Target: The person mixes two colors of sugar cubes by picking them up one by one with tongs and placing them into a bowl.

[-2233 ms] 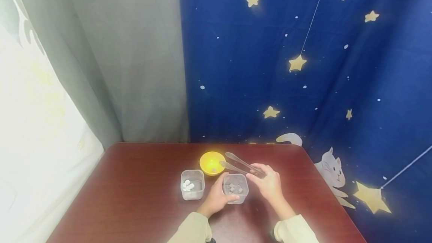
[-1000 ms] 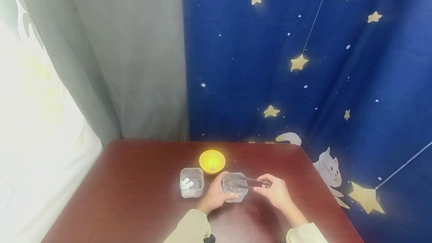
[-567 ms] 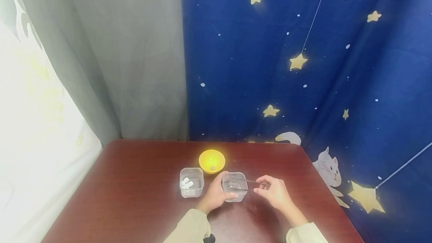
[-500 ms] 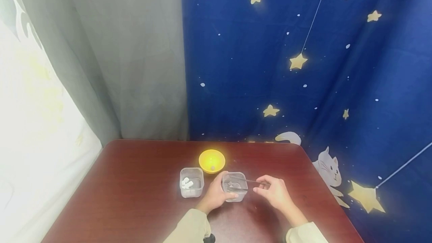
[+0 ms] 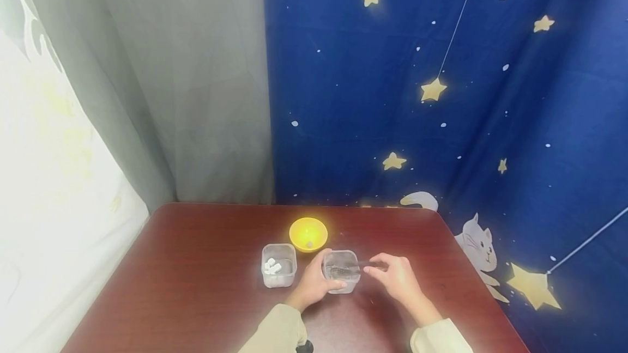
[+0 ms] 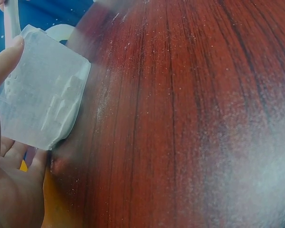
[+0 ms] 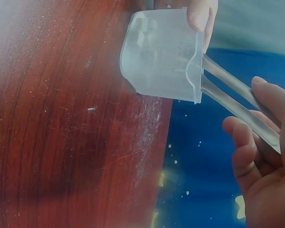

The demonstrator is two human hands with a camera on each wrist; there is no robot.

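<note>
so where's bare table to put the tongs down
Bare wood runs left of the container with white pieces to the table edge, and right of the right hand. It is crowded mid-table: yellow bowl, clear container held by the left hand, tongs.

The table [image 5: 206, 287] looks like dark red wood with a fine straight grain, smooth and slightly glossy, dusted with pale specks. The tub [image 7: 161, 59] is frosted, translucent plastic, smooth and matt. The tongs [image 7: 240, 102] are clear plastic with a faint sheen. The second tub [image 5: 279, 266] is the same cloudy plastic. The bowl [image 5: 308, 233] is bright yellow plastic, glossy. The backdrop [image 5: 441, 97] is printed blue cloth, matt and softly creased. The sleeves [image 5: 279, 331] are beige matt cloth.
</note>
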